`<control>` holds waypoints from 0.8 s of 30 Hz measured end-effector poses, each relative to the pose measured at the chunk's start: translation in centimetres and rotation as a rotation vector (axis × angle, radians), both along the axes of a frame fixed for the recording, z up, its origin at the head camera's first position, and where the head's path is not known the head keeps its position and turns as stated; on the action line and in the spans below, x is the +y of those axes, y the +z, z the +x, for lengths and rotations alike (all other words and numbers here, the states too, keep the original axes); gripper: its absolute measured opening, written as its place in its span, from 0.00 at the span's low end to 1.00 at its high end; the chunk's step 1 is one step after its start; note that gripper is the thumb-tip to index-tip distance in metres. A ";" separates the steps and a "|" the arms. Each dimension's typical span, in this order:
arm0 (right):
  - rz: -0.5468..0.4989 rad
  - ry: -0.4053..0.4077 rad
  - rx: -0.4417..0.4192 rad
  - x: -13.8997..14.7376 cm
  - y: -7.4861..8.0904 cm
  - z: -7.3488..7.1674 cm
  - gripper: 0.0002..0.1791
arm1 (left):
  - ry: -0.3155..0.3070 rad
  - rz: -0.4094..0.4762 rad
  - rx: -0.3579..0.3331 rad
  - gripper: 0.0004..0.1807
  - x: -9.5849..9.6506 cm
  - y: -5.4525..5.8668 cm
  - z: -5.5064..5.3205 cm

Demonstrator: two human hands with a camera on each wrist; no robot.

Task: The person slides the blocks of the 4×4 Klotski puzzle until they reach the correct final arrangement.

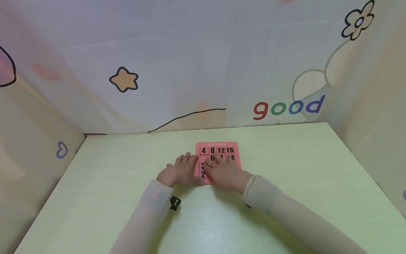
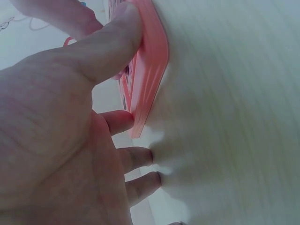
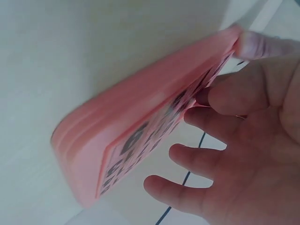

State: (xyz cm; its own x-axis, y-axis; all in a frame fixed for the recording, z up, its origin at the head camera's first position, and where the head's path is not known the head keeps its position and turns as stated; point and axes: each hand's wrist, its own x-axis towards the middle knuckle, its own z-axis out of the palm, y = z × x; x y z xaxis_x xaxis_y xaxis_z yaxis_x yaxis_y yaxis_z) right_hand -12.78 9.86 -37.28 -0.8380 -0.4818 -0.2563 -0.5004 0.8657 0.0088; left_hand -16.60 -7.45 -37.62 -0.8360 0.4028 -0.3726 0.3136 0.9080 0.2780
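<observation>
Pale table (image 1: 95, 197) — one pink board (image 1: 217, 145), one left hand (image 1: 181, 172), one right hand (image 1: 226, 175).
The board lies near the table's middle, its top row showing four tiles (image 1: 221, 150) — 4, 8, 12, 15. The left hand has its fingers spread, thumb on the board's near left corner. The right hand's fingers are spread over the tiles. Behind, the wall (image 1: 196, 63) has one star (image 1: 124, 80) and one flower (image 1: 358, 22).

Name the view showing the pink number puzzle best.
The head view: the pink number puzzle is seen from above, its top-row numbers legible, though partly covered. The left wrist view shows mainly an edge and corner; the right wrist view shows its side, with numbers foreshortened.
</observation>
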 end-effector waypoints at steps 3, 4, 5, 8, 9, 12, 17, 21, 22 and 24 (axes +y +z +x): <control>0.007 0.030 0.004 -0.2 0.0 0.7 0.28 | 0.001 0.008 -0.007 0.52 0.0 0.1 0.0; 0.008 0.035 0.006 -0.3 0.1 0.9 0.29 | 0.001 0.010 -0.010 0.52 0.0 0.2 0.0; 0.008 0.036 0.004 -0.4 0.1 1.0 0.29 | 0.002 0.015 -0.013 0.52 -0.1 0.2 0.0; 0.007 0.030 -0.005 -0.5 0.2 1.0 0.30 | 0.001 0.025 -0.018 0.52 -0.1 0.3 0.0; 0.003 0.026 -0.011 -0.5 0.2 0.9 0.30 | 0.002 0.025 -0.020 0.52 -0.1 0.3 0.1; -0.024 0.016 -0.042 -0.7 0.1 0.4 0.31 | 0.002 0.022 -0.023 0.53 -0.2 0.3 0.1; -0.067 -0.009 -0.046 -0.6 -0.1 -1.1 0.32 | -0.008 0.000 -0.008 0.52 -0.2 0.2 0.1; -0.084 -0.032 -0.051 -0.5 0.1 -1.9 0.32 | -0.013 -0.001 0.009 0.51 -0.2 0.1 0.1; -0.087 -0.034 -0.054 -0.5 0.1 -2.0 0.32 | -0.012 -0.002 0.012 0.51 -0.2 0.0 0.1; -0.090 -0.036 -0.060 -0.5 0.2 -2.0 0.32 | -0.011 -0.004 0.015 0.51 -0.2 0.0 0.1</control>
State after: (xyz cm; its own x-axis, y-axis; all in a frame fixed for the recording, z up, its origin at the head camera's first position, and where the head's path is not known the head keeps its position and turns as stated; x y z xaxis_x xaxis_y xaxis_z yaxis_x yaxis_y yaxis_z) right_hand -14.83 9.34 -37.10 -0.8394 -0.4751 -0.2639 -0.4664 0.8790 -0.0988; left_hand -16.53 -7.62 -37.65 -0.8369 0.4106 -0.3621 0.3278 0.9056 0.2693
